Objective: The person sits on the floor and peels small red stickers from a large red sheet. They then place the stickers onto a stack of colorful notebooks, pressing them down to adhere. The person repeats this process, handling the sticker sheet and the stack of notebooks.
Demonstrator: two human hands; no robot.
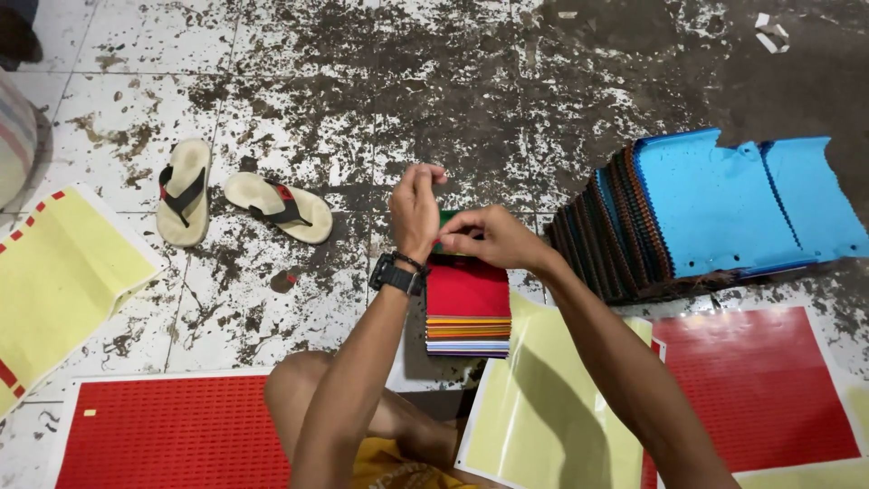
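A stack of coloured sheets (468, 308), red on top with orange, yellow, blue and white layers below, lies on the tiled floor in front of me. My right hand (489, 238) pinches something small at the stack's far edge, where a green strip shows. My left hand (415, 209), with a black watch on the wrist, is raised just left of it, fingers curled together near the same spot. Whether the left fingers grip anything is hidden.
A fanned pile of blue sheets (724, 204) sits at the right. Red sticker sheets (172, 430) (760, 380) and yellow backing sheets (543, 407) (54, 281) lie around. A pair of sandals (235, 201) rests on the stained floor at left. My bare knee (299, 389) is below.
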